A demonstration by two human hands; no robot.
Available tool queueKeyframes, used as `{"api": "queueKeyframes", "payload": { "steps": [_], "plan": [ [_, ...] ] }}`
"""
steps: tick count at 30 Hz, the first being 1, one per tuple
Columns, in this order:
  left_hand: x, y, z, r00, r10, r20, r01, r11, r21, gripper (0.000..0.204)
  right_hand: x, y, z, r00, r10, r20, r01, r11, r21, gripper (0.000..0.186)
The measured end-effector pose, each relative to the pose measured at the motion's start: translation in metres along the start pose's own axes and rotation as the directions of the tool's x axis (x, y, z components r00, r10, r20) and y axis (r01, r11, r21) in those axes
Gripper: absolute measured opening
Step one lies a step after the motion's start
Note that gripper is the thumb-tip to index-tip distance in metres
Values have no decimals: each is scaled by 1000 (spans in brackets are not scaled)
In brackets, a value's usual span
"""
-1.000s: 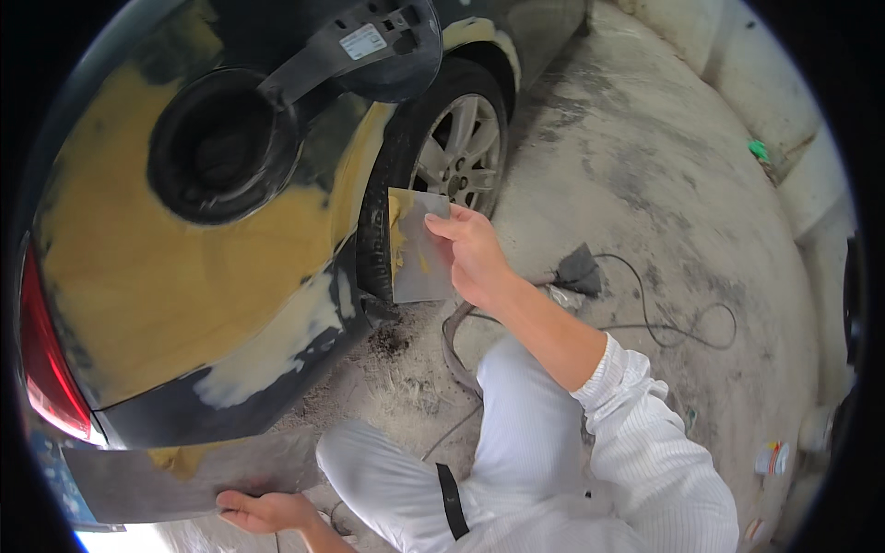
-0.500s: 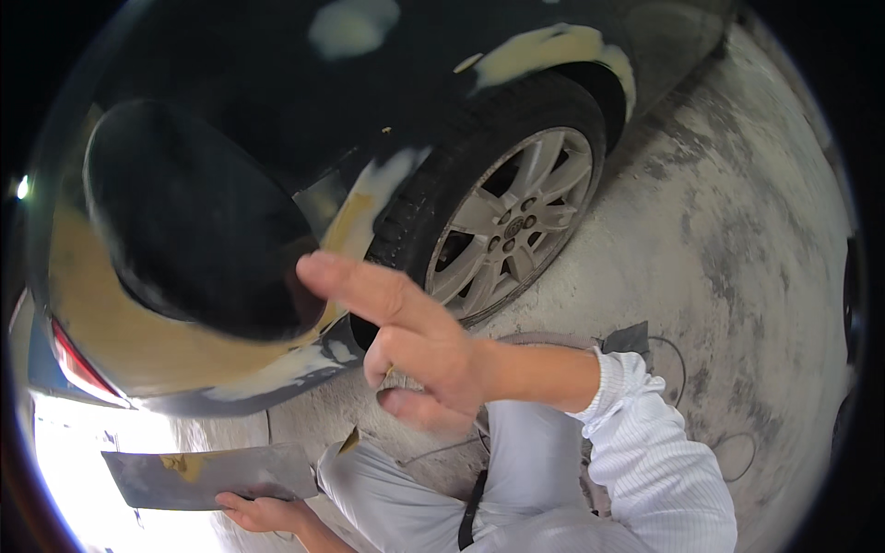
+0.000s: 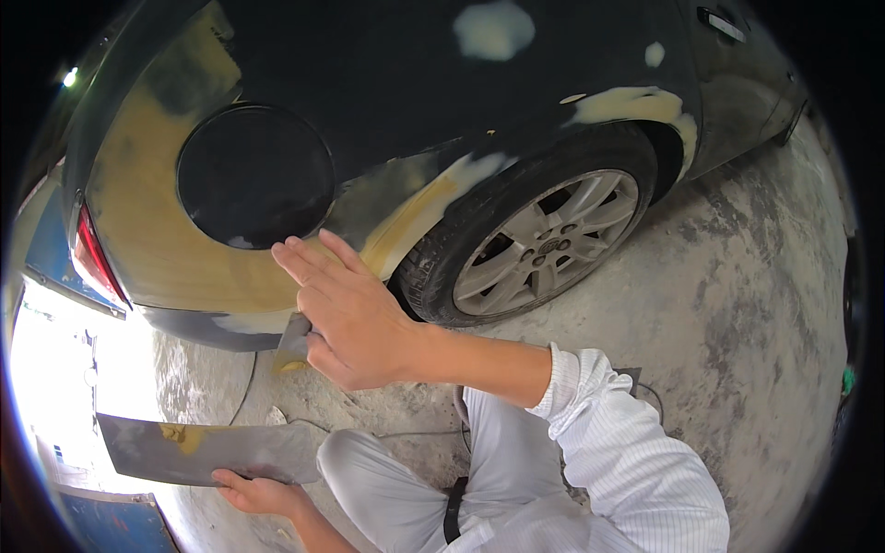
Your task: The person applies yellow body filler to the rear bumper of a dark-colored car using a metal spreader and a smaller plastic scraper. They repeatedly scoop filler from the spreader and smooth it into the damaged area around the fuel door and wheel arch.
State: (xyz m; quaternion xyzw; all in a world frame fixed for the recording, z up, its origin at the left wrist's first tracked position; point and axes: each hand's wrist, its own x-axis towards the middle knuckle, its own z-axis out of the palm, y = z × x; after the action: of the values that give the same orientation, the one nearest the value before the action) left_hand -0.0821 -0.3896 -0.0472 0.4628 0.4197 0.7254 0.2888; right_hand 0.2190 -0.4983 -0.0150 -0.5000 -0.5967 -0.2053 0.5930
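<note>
My left hand (image 3: 253, 493) grips the lower edge of a flat grey mixing board (image 3: 244, 452), which carries a yellow smear of filler (image 3: 187, 436). A grey putty spreader (image 3: 293, 341) with filler at its tip is tucked in my right hand (image 3: 346, 318), partly covered by the fingers. My right fingertips, stretched out, are at the lower right edge of the round black fuel flap (image 3: 256, 175). That flap lies flush in the dark car's rear panel, and yellow filler (image 3: 138, 217) surrounds part of it.
Right of my hand is the rear wheel (image 3: 548, 244), with pale filler (image 3: 636, 103) along its arch. A red tail light (image 3: 95, 253) sits at the left corner of the car. Cables (image 3: 247, 392) lie on the stained concrete floor (image 3: 737, 304). A blue panel (image 3: 115, 521) is at lower left.
The fuel flap stood out from the car under my right fingers and now lies flush. The view has shifted, so the car appears farther right. My left hand keeps its hold on the board.
</note>
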Motion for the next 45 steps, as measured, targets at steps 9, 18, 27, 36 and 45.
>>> {"api": "queueKeyframes", "payload": {
  "steps": [9, 18, 27, 36, 45],
  "plan": [
    [18, -87, -14, 978, -175, 117, 173, 985, 19, 56, -66, -26, -40, 394, 918, 44, -454, 153, 878, 24],
    [48, -284, -67, 814, -576, 73, 535, 793, 292, 53, 10, -4, -106, 961, -275, -9, 118, 442, -889, 47],
    [5, -357, -115, 594, -802, -69, 801, 581, 142, 37, 25, 37, -100, 947, -292, 136, 250, 399, -882, 45],
    [-2, -366, -117, 623, -782, -23, 772, 610, 175, 38, 13, 22, -96, 964, -237, 117, 219, 470, -855, 47],
    [-8, -356, -109, 628, -776, 51, 765, 628, 144, 39, 16, 28, -90, 965, -228, 128, 225, 475, -851, 43]
  ]
}}
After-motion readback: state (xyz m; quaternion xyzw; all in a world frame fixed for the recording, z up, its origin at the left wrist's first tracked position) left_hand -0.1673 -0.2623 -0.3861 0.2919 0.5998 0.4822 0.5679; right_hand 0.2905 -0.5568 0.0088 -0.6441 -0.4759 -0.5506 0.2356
